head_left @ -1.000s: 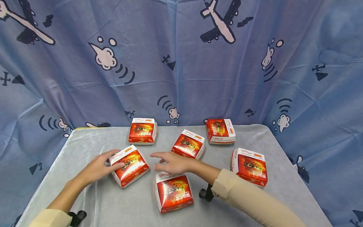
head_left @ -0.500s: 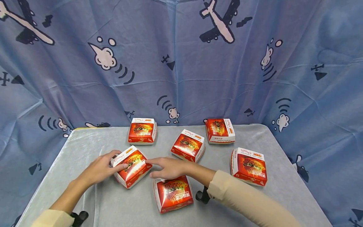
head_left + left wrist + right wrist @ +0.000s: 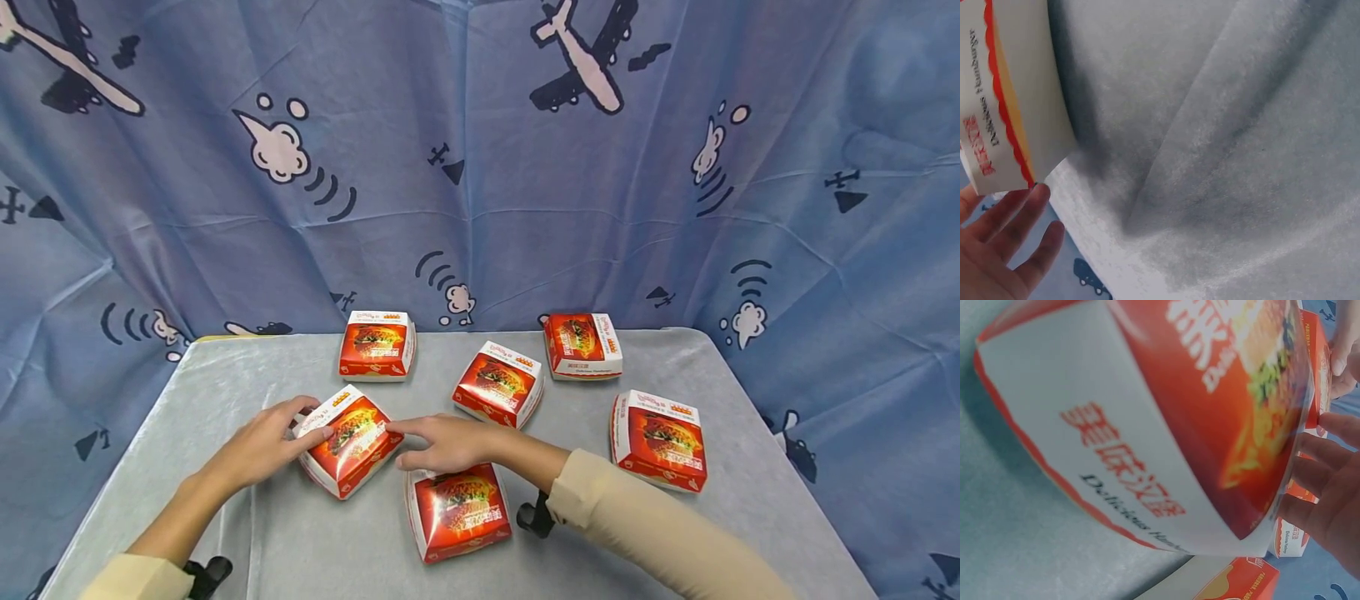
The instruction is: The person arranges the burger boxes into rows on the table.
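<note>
A red and white burger box lies turned at the left of the table, in the grip of my left hand. The thumb rests on its lid while the fingers go round its far left side; in the left wrist view they meet the box's white side. From the right, my right hand reaches over with extended fingers, its index fingertip right at the box's right edge. Below that hand is another burger box, partly covered by it, which fills much of the right wrist view with its printed white side.
More closed burger boxes stand around: one at back left, one in the middle, one at back right and one at right. A grey cloth covers the table. Behind hangs a blue patterned curtain.
The left burger box has shifted slightly right and turned a little, with my left hand on it. My right hand has moved left and down until its index finger reached that box.
</note>
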`<state>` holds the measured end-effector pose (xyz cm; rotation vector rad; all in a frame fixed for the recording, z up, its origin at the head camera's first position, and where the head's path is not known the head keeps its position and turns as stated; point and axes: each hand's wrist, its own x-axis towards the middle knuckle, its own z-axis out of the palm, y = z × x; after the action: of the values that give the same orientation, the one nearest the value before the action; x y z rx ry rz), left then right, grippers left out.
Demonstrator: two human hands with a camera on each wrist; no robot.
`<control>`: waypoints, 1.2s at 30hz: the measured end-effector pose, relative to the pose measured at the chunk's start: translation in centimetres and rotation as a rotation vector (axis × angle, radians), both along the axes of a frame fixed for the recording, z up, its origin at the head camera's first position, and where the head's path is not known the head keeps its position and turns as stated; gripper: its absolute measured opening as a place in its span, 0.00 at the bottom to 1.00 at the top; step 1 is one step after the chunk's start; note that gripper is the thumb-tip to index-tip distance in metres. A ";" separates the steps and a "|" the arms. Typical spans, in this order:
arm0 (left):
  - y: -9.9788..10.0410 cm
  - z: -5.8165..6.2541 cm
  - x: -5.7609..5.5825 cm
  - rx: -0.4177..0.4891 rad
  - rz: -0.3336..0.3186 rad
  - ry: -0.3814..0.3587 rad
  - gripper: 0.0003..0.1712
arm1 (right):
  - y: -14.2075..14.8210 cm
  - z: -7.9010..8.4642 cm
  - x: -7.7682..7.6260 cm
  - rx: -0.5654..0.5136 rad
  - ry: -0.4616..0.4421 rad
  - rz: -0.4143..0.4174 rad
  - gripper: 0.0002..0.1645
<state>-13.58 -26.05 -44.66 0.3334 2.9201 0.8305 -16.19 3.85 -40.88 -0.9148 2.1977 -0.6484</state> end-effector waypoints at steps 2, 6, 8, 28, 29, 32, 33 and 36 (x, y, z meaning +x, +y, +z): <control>0.0 0.1 0.0 -0.002 0.002 -0.001 0.41 | 0.0 -0.1 0.0 -0.003 0.015 0.000 0.37; 0.0 0.2 -0.1 0.014 -0.015 -0.007 0.50 | 0.0 -0.3 -0.2 -0.014 0.034 0.000 0.38; 0.1 0.2 -0.2 0.036 -0.043 -0.002 0.51 | 0.0 -0.3 -0.2 -0.016 0.040 0.000 0.38; 0.6 0.9 -0.2 0.072 -0.181 0.004 0.39 | -1.0 -0.1 0.5 -0.036 0.036 0.067 0.39; 0.5 0.9 -0.2 0.066 -0.175 0.003 0.39 | -1.1 0.0 0.7 -0.042 0.029 0.085 0.38; 0.5 0.9 -0.2 0.045 -0.150 -0.008 0.41 | -1.2 0.2 1.3 -0.056 0.025 0.139 0.36; 0.4 0.9 -0.2 0.038 -0.144 -0.011 0.42 | -1.2 0.2 1.4 -0.057 0.025 0.152 0.36; 0.3 0.8 -0.3 0.008 -0.128 -0.019 0.44 | -1.4 0.3 1.6 -0.051 0.035 0.180 0.35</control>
<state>-13.83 -25.77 -43.86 0.5048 2.8427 0.8225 -14.58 2.43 -40.56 -1.1431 2.1075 -0.6092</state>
